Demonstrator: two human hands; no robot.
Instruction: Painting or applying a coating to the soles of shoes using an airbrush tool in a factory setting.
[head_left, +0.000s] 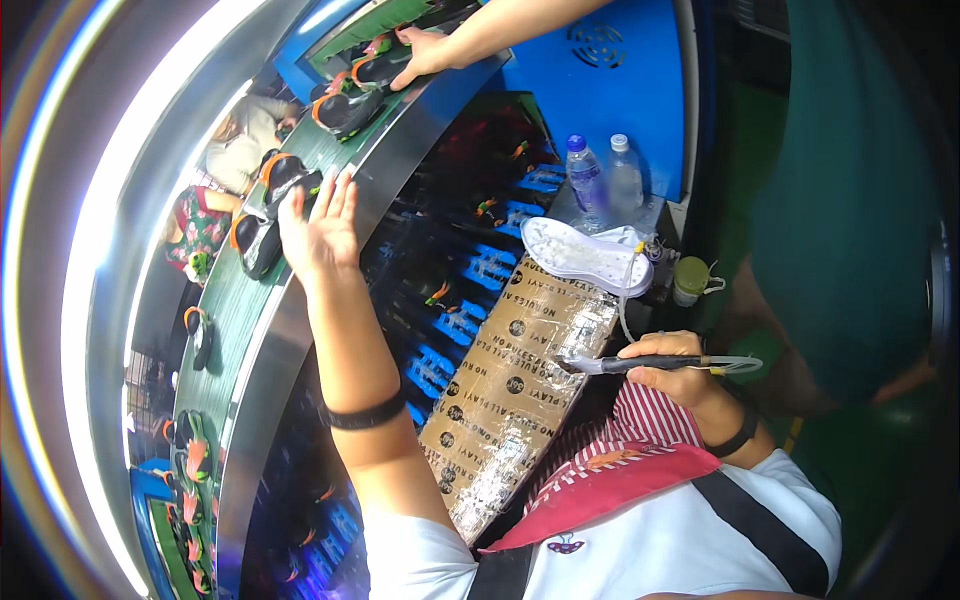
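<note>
My left hand (328, 238) reaches out to the conveyor's edge, palm showing and fingers spread, with nothing in it. Right beside its thumb is a black shoe (262, 248) with an orange collar; whether they touch I cannot tell. A second black-and-orange shoe (285, 175) sits just beyond. In my right hand (668, 372) is a brush (640, 364) with a dark handle and a clear tube at its back end. Its bristles point left, over the cardboard-covered board (505, 385) across my lap. A white shoe sole (580, 258) lies at the board's far end.
The green conveyor belt (240, 325) curves along the left, carrying several more shoes. At the top, another person's hand (425, 52) is on a shoe. Two plastic bottles (588, 178) and a small greenish jar (690, 280) stand past the sole, near a blue cabinet (625, 90).
</note>
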